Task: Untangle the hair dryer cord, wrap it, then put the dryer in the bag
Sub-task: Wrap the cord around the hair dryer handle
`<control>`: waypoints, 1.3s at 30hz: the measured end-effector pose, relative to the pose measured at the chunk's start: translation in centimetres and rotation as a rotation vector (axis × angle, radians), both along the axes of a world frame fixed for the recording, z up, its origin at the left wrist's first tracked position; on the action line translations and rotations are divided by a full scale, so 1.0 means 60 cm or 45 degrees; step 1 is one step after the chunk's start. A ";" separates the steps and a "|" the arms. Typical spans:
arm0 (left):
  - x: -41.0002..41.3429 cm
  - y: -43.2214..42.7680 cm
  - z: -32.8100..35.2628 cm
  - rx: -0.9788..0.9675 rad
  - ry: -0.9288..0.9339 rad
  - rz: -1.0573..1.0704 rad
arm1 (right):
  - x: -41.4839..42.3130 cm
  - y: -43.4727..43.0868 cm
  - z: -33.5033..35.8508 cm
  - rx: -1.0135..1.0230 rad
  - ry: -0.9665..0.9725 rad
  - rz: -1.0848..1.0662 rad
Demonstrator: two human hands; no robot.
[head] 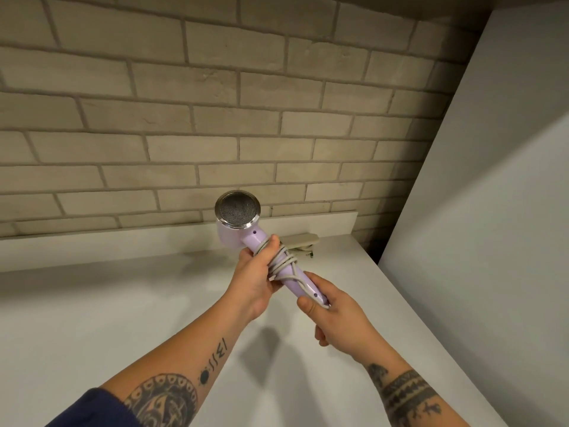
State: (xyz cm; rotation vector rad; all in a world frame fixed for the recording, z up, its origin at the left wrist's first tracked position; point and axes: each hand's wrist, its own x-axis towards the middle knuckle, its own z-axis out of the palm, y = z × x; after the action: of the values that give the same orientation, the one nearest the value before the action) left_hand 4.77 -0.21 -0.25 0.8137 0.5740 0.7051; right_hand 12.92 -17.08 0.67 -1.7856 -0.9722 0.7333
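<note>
A: Where is the hair dryer (238, 220) right now?

B: Up in the air over the white desk (123, 318), gripped by both hands. Its long axis runs on a slant: the chrome mesh end sits up and to the left, toward the brick wall (184, 103), and the lilac handle (294, 280) comes down and to the right, toward the person.

A: And which hand is where along it?

B: The left hand (257, 282) is closed around the upper handle, fingers (272, 243) curled over the coils of the grey cord (284, 260). The right hand (334, 315) is closed on the bottom tip of the handle, where the cord comes out. So the right is nearer the cord's root and the left is nearer the head.

A: Is the cord wrapped, then?

B: Several turns lie around the handle, some crossing each other. I'd judge the wrapping is close to done, but I can't see the plug or the free end; a hand may hide it.

A: What matters for the next move?

B: The bag. It isn't in view, so I can't tell which way the dryer has to travel. Whichever hand carries it ought to keep the coils pinned, and I'd say that suits the left.

A: Anything in the way?

B: Only a beige clip-like object (300, 241) on the desk just behind the handle, and a white panel (477, 211) along the right. Neither touches the dryer.
</note>
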 end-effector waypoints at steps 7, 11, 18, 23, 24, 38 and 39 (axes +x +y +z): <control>-0.002 0.011 -0.013 0.024 0.220 0.088 | 0.010 0.011 -0.032 -0.104 0.056 0.077; -0.023 0.012 -0.045 0.208 0.469 0.072 | -0.010 0.036 -0.076 -0.266 0.317 0.169; -0.054 -0.002 -0.100 0.369 0.857 0.182 | -0.035 0.060 -0.147 -0.305 0.328 0.214; -0.073 -0.007 -0.140 0.329 0.983 0.159 | -0.047 0.069 -0.175 -0.262 0.266 0.283; -0.077 -0.009 -0.146 0.318 0.997 0.138 | -0.048 0.071 -0.181 -0.256 0.277 0.312; -0.086 -0.015 -0.178 0.365 1.165 0.005 | -0.057 0.084 -0.226 -0.239 0.332 0.296; -0.087 -0.014 -0.179 0.347 1.159 -0.018 | -0.059 0.084 -0.227 -0.238 0.332 0.290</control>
State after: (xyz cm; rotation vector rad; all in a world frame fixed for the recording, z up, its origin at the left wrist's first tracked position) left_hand -0.45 -1.03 -11.02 1.3988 1.3013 0.3695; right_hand 9.40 -12.03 -12.98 -1.6981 -0.9637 1.2028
